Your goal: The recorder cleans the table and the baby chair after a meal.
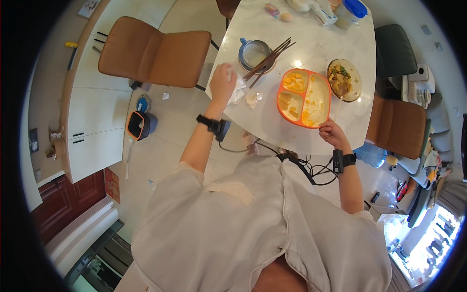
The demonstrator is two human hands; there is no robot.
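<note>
Food scraps lie in an orange-rimmed divided plate (pixel 305 71) near the table's front edge: yellow bits in two compartments, paler pieces in the third. My right hand (pixel 333 134) has its fingers closed at the plate's lower right rim. A thin pale utensil (pixel 339 108) lies just above that hand, beside the plate. At the table's left edge is my left hand (pixel 223 85), its fingers loosely bent and apart. A crumpled white tissue (pixel 238 89) lies against its right side, partly hidden. Small pale scraps, perhaps eggshell (pixel 253 99), are to the right of the tissue.
Several dark chopsticks (pixel 269 59) rest across a blue-handled cup (pixel 255 52). Right of the divided plate stands a round plate of food (pixel 345 80). A blue-lidded container (pixel 351 13) is at the back. Brown chairs (pixel 155 54) flank the table; a bin (pixel 141 125) stands left. Cables (pixel 311 170) hang by my wrists.
</note>
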